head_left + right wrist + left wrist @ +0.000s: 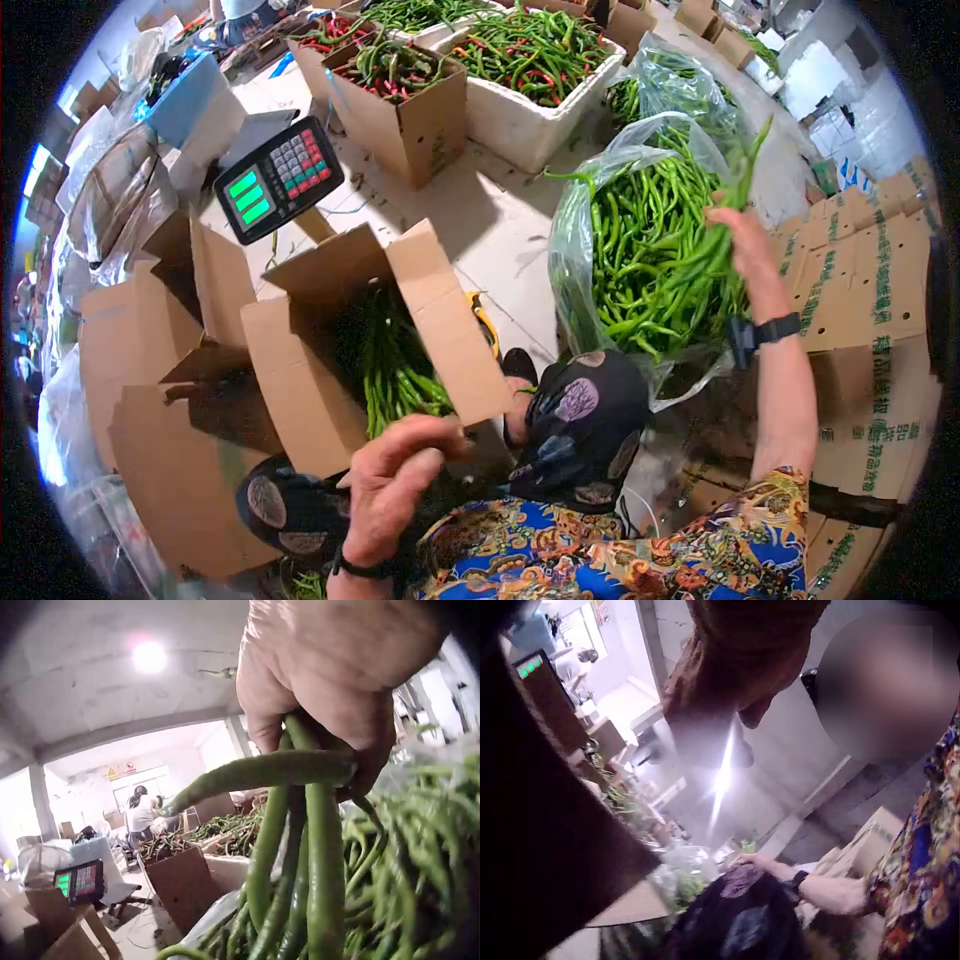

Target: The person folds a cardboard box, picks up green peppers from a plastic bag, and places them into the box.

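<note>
My right hand (738, 222) is raised over an open clear plastic bag (600, 170) packed with long green peppers (640, 270), and it grips a bunch of these peppers by their upper ends. Seen from the right wrist, the right hand (322, 712) has its fingers curled round several hanging peppers (300, 847). My left hand (400, 475) hovers near my lap, fingers loosely curled and holding nothing, just below the front flap of an open cardboard box (300, 400). Green peppers (395, 365) lie inside that box. The left hand (735, 660) appears dark and close in the left wrist view.
A digital scale (278, 178) stands behind the box. Farther back are a cardboard box (420, 120) and a white foam crate (520, 125), both holding mixed red and green peppers. Flat cartons (870, 290) are stacked at the right, and empty boxes (130, 330) sit at the left. A person (139, 817) sits in the background.
</note>
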The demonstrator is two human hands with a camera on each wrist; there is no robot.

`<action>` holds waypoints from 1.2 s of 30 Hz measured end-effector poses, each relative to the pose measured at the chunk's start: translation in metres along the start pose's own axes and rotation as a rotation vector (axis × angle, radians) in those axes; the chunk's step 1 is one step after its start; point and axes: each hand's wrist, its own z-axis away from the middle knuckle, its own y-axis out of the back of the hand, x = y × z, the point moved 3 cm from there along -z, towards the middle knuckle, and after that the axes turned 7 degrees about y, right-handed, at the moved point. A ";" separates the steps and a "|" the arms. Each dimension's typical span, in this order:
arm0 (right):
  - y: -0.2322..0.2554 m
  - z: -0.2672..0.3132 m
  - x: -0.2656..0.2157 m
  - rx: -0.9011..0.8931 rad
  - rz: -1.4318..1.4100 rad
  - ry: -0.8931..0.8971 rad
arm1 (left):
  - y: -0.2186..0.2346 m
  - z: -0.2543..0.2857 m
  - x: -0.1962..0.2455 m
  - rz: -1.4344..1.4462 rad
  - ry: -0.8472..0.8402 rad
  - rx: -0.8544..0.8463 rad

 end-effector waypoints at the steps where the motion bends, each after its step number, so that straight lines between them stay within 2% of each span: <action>1: 0.009 0.002 -0.017 -0.021 0.009 0.050 | -0.010 -0.001 0.007 0.088 -0.106 -0.166; 3: 0.015 0.009 -0.047 -0.058 0.028 0.058 | -0.049 -0.001 0.027 0.416 -0.215 -0.317; 5: 0.014 0.021 -0.071 -0.077 -0.305 -0.013 | -0.082 -0.003 0.044 0.551 -0.295 -0.471; 6: 0.012 0.030 -0.083 -0.074 -0.307 -0.016 | -0.097 0.000 0.049 0.595 -0.319 -0.526; 8: -0.008 0.050 -0.105 -0.227 -0.573 -0.155 | -0.122 0.013 0.054 1.039 -0.297 -0.740; 10: -0.029 0.072 -0.124 -0.296 -0.635 -0.172 | -0.145 0.022 0.059 1.248 -0.282 -0.838; 11: -0.044 0.083 -0.131 -0.369 -0.688 -0.191 | -0.153 0.026 0.063 1.257 -0.407 -0.856; 13: -0.071 0.104 -0.135 -0.385 -0.753 -0.216 | -0.150 0.035 0.064 1.242 -0.540 -0.862; 14: -0.085 0.112 -0.135 -0.419 -0.788 -0.237 | -0.148 0.043 0.059 1.175 -0.487 -0.964; 17: -0.120 0.131 -0.133 -0.510 -0.887 -0.298 | -0.154 0.064 0.051 1.210 -0.530 -0.922; 19: -0.140 0.137 -0.126 -0.606 -1.009 -0.354 | -0.148 0.067 0.045 1.157 -0.547 -0.977; 23: -0.172 0.153 -0.117 -0.579 -1.124 -0.473 | -0.138 0.073 0.031 0.965 -0.548 -0.997; 24: -0.178 0.156 -0.113 -0.603 -1.135 -0.468 | -0.132 0.072 0.029 0.899 -0.681 -0.944; 27: -0.185 0.164 -0.105 -0.575 -1.101 -0.469 | -0.102 0.077 0.035 0.582 -0.634 -0.555; 30: -0.186 0.171 -0.100 -0.579 -1.093 -0.474 | -0.034 0.073 0.027 0.347 -0.443 -0.257; 31: -0.186 0.173 -0.098 -0.551 -1.076 -0.481 | -0.016 0.070 0.023 0.258 -0.349 -0.090; 32: -0.186 0.174 -0.096 -0.550 -1.058 -0.474 | -0.011 0.069 0.020 0.170 -0.212 0.170; 33: -0.186 0.174 -0.093 -0.553 -1.056 -0.475 | -0.006 0.065 0.015 -0.002 -0.137 0.270; 36: -0.190 0.179 -0.088 -0.559 -1.048 -0.496 | -0.003 0.053 -0.008 -0.208 -0.043 0.295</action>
